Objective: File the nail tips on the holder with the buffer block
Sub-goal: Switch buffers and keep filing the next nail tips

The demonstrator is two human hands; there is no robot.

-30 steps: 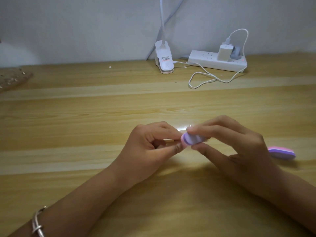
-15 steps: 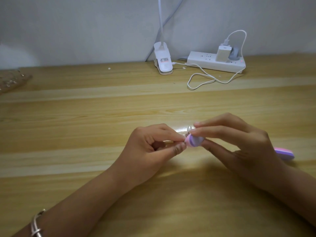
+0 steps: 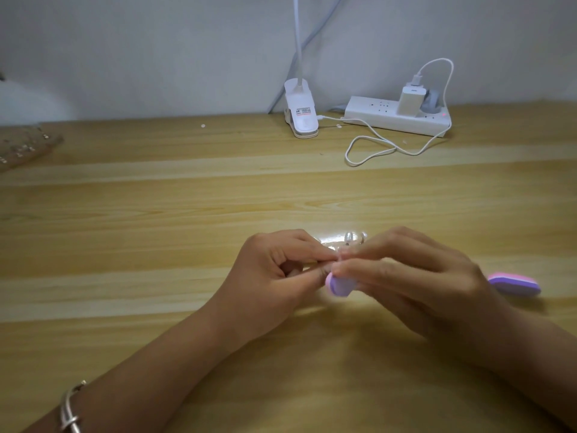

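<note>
My right hand (image 3: 406,276) grips a small purple and pink buffer block (image 3: 338,285) between thumb and fingers, and the block's end shows at the fingertips. My left hand (image 3: 278,276) pinches the clear nail tip holder (image 3: 351,239) between thumb and forefinger. Clear nail tips stick up just behind the two hands' fingertips. The hands meet over the middle of the wooden table (image 3: 156,245), and the block lies against the pinched part, most of which is hidden by fingers.
A second purple and pink buffer block (image 3: 515,284) lies on the table right of my right hand. At the back stand a white clip lamp (image 3: 301,117), a white power strip (image 3: 396,118) with a charger, and a looped white cable (image 3: 374,151).
My right hand has drawn the buffer block slightly down and towards me, below the left fingertips. The left hand kept its pinch in nearly the same spot.
</note>
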